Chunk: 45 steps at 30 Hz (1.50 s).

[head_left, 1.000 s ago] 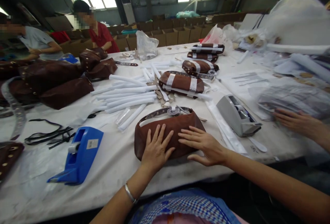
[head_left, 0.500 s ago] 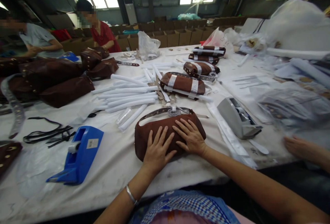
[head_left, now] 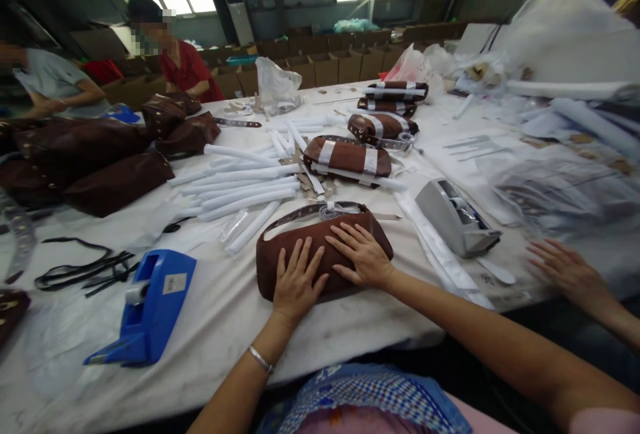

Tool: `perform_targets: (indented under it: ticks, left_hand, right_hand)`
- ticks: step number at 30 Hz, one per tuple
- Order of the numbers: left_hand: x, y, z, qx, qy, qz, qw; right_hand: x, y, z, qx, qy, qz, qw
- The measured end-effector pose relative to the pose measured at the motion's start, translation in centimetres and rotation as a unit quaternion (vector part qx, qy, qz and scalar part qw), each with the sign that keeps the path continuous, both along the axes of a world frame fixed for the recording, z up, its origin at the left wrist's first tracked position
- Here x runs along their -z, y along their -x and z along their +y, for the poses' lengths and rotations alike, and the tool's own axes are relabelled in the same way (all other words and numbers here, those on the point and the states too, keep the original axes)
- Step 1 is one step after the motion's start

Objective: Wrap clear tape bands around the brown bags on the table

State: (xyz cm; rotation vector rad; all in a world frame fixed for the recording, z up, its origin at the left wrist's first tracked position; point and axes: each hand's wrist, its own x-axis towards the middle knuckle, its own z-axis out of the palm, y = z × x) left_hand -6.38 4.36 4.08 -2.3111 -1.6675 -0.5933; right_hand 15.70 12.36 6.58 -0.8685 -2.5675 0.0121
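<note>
A brown handbag (head_left: 273,257) lies on the cloth-covered table in front of me, its studded strap (head_left: 295,215) along the far side. My left hand (head_left: 299,276) rests flat on the bag's near left part, fingers spread. Palm down, my right hand (head_left: 361,256) presses on its right half, fingers also apart. Neither hand grips anything. Just beyond the bag is another brown bag (head_left: 345,157) wrapped with white bands. White rolled tubes (head_left: 245,184) lie in a pile behind and to the left.
A blue tape dispenser (head_left: 160,314) stands left, a grey tape dispenser (head_left: 453,221) right. Black straps (head_left: 85,264) and several brown bags (head_left: 85,144) lie at left. At right, another person's hand (head_left: 570,271) is beside clear plastic bags (head_left: 555,197). Two people stand across the table.
The view has shifted slightly. My hands stay flat on the handbag. The other person's hand at right has come further into view, fingers spread.
</note>
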Motion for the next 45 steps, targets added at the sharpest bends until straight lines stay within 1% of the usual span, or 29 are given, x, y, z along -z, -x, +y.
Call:
perform_targets:
  ticks: [2, 5, 7, 8, 10, 12, 13, 14, 15, 16, 18, 19, 20, 21, 22, 23, 24, 26, 27, 28, 29, 30, 32, 34, 36, 38, 40, 43, 45]
  left_hand:
    - [0.0, 0.2, -0.5, 0.005, 0.005, 0.007, 1.000]
    - [-0.3, 0.4, -1.7, -0.025, 0.002, 0.005, 1.000]
    - [-0.1, 0.4, -2.3, -0.052, -0.003, -0.002, 0.999]
    - [0.1, 0.3, -2.5, -0.059, -0.004, -0.004, 0.998]
    - [0.5, 0.2, -2.6, -0.064, 0.002, -0.008, 0.998]
    - [0.6, 0.2, -2.5, -0.066, 0.008, -0.012, 0.998]
    - [0.6, 0.1, -2.4, -0.067, 0.010, -0.015, 0.998]
    - [0.6, 0.1, -2.4, -0.068, 0.011, -0.018, 0.997]
    - [0.6, 0.1, -2.4, -0.068, 0.009, -0.022, 0.997]
    - [0.6, 0.1, -2.3, -0.066, 0.008, -0.025, 0.997]
    - [0.6, 0.0, -2.4, -0.061, 0.005, -0.032, 0.998]
    - [0.6, 0.0, -2.4, -0.058, 0.005, -0.034, 0.998]
    - [0.7, -0.1, -2.4, -0.058, 0.004, -0.036, 0.998]
    - [0.7, -0.1, -2.5, -0.060, 0.004, -0.039, 0.997]
    - [0.8, -0.1, -2.5, -0.063, 0.005, -0.041, 0.997]
    - [0.9, -0.1, -2.5, -0.065, 0.005, -0.043, 0.997]
    - [1.1, 0.0, -2.5, -0.066, 0.003, -0.044, 0.997]
    - [1.4, 0.0, -2.5, -0.067, 0.001, -0.046, 0.997]
    - [1.5, -0.1, -2.4, -0.066, 0.001, -0.047, 0.997]
    - [1.6, -0.1, -2.4, -0.067, 0.000, -0.050, 0.997]
    - [1.6, -0.2, -2.4, -0.068, -0.002, -0.052, 0.996]
    - [1.6, -0.3, -2.4, -0.066, -0.002, -0.052, 0.996]
    - [1.3, -0.3, -2.5, -0.059, -0.001, -0.051, 0.997]
    - [0.7, 0.2, -2.7, -0.044, 0.007, -0.049, 0.998]
    - [0.2, 1.2, -3.2, -0.024, 0.022, -0.046, 0.998]
    - [0.2, 2.5, -3.8, -0.041, 0.028, -0.048, 0.998]
    - [0.9, 3.7, -4.4, -0.079, 0.021, -0.059, 0.995]
    - [2.3, 4.5, -4.9, -0.110, 0.011, -0.083, 0.990]
    - [3.0, 4.4, -4.9, -0.113, 0.015, -0.091, 0.989]
  right_hand:
    - [0.5, 0.0, 0.0, 0.002, -0.003, 0.003, 1.000]
    - [1.2, 0.1, 0.1, 0.000, -0.008, 0.000, 1.000]
    - [0.5, 0.2, 0.1, -0.005, -0.012, -0.009, 1.000]
    - [-0.5, 0.1, 0.0, -0.008, -0.016, -0.009, 1.000]
    - [-3.4, -0.5, -0.7, -0.006, -0.041, 0.019, 0.999]
    - [-6.7, -1.5, -1.7, 0.030, -0.093, 0.097, 0.991]
    - [-7.9, -1.9, -2.2, 0.063, -0.124, 0.145, 0.979]
    - [-8.4, -2.2, -2.7, 0.095, -0.155, 0.191, 0.965]
    - [-8.1, -2.2, -2.9, 0.110, -0.174, 0.211, 0.956]
    - [-7.1, -1.9, -3.0, 0.106, -0.177, 0.201, 0.958]
    - [-3.8, -0.9, -2.6, 0.101, -0.137, 0.125, 0.977]
    - [-2.2, -0.4, -2.1, 0.091, -0.098, 0.068, 0.989]
    - [-0.9, 0.0, -1.6, 0.091, -0.064, 0.027, 0.993]
    - [-0.3, 0.1, -1.1, 0.094, -0.041, 0.008, 0.995]
    - [-0.5, -0.2, -0.5, 0.093, -0.030, 0.005, 0.995]
    - [-1.3, -0.8, -0.1, 0.107, -0.034, 0.025, 0.993]
    - [-2.6, -1.7, 0.1, 0.128, -0.046, 0.060, 0.989]
    - [-5.0, -3.3, 0.3, 0.204, -0.090, 0.150, 0.963]
    - [-5.6, -3.7, 0.3, 0.228, -0.103, 0.176, 0.952]
    - [-5.5, -3.9, 0.3, 0.235, -0.103, 0.181, 0.949]
    - [-4.7, -3.7, 0.3, 0.225, -0.099, 0.166, 0.955]
    - [-3.4, -3.2, 0.3, 0.213, -0.098, 0.151, 0.960]
    - [0.2, -1.9, 0.5, 0.166, -0.042, 0.083, 0.982]
    - [3.3, -1.0, 0.8, 0.162, -0.015, 0.065, 0.984]
    - [4.9, -0.7, 1.1, 0.166, -0.010, 0.065, 0.984]
    - [5.1, -0.9, 1.2, 0.169, -0.013, 0.066, 0.983]
    - [4.3, -1.2, 1.3, 0.171, -0.014, 0.065, 0.983]
    - [2.0, -1.5, 1.4, 0.165, -0.020, 0.070, 0.984]
    - [0.3, -1.3, 1.5, 0.127, -0.025, 0.071, 0.989]
